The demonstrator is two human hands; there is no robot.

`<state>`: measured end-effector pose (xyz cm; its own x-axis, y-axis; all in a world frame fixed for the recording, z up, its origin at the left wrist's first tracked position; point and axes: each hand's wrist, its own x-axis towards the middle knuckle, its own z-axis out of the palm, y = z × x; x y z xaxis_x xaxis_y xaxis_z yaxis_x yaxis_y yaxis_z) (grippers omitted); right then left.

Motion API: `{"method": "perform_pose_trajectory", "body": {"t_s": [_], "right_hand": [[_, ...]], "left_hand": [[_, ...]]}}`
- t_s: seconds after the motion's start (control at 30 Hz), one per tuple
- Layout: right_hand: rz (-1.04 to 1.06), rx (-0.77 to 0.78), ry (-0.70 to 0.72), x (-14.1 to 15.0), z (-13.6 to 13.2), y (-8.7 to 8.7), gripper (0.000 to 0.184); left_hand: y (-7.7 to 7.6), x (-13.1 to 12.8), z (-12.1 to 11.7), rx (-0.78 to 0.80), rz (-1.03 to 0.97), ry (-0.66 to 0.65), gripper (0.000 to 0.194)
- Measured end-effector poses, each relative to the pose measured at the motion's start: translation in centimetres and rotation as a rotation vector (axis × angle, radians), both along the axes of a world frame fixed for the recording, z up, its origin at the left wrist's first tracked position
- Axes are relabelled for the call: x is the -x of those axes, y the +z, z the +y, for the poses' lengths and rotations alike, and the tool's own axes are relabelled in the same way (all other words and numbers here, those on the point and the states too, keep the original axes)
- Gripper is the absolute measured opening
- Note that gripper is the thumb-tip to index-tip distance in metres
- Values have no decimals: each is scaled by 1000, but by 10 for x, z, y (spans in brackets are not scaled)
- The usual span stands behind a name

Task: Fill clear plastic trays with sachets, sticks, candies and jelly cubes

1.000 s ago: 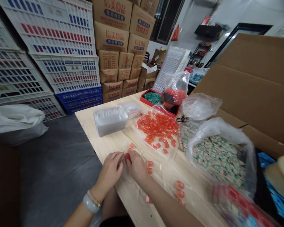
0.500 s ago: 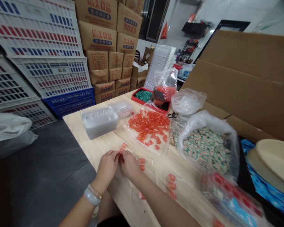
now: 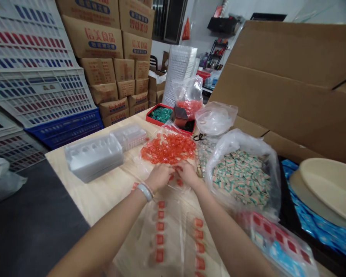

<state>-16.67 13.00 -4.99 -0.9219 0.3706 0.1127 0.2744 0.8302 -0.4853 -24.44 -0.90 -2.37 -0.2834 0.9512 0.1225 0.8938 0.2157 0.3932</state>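
My left hand (image 3: 160,176) and my right hand (image 3: 187,173) meet at the near edge of a heap of small orange-red wrapped pieces (image 3: 168,148) on a clear plastic sheet. Both have curled fingers, tips close together and low over the heap; what they pinch, if anything, is hidden. A few loose orange-red pieces (image 3: 179,182) lie just under my hands. Between my forearms are clear trays (image 3: 177,231) on the wooden table (image 3: 83,196), with orange-red pieces (image 3: 159,239) set in a row and a second row of pieces (image 3: 200,247) to the right.
Stacked clear trays (image 3: 95,156) stand at the left. An open bag of striped pieces (image 3: 242,177) is at the right, beyond it a cream basin (image 3: 328,192). A red box of green pieces (image 3: 161,114) sits behind the heap. Crates (image 3: 40,92) and cartons (image 3: 92,38) rise at the back left.
Both hands have moved forward and right, from a tray near the table's left edge to the orange-red heap. The view has turned right, and the rows of pieces now show more fully.
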Motion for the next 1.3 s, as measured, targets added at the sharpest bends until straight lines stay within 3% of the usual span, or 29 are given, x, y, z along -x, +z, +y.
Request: {"method": "perform_pose_trajectory", "body": {"t_s": [0.1,0.23,0.37,0.57,0.63,0.77,0.8,0.87,0.93,1.07,1.2,1.3], "right_hand": [[-42,-72,36,5,5,-9,26],[-23,-139,-29,2,9,-19,20],[69,-114,-132,-3,8,-19,17],[136,-72,-182,-23,-6,-11,29],[225,95,-162,-28,-15,-12,28],[375,722,-119,-30,-36,-17,10],[415,821,-139,-29,-41,-18,10],[480,876,-164,-30,-50,-15,11],[504,778,-138,-33,-58,-8,10],[436,431,-13,-43,-70,11,16],[238,99,20,-51,-74,25,12],[180,5,33,-57,-79,27,13]], "left_hand": [[-13,13,22,79,37,-58,19],[-25,21,22,118,40,-114,16],[-28,17,16,95,101,-75,17],[-24,4,11,69,144,32,18],[-19,0,8,12,51,112,18],[-14,-9,0,-175,-264,267,21],[-15,-12,-2,-218,-362,295,21],[-18,-19,-4,-296,-596,349,20],[-20,-26,-7,-360,-858,387,21],[-17,-36,-11,-463,-1276,395,25],[-12,-43,-20,-488,-1396,409,25],[-13,-48,-33,-472,-1459,413,25]]}}
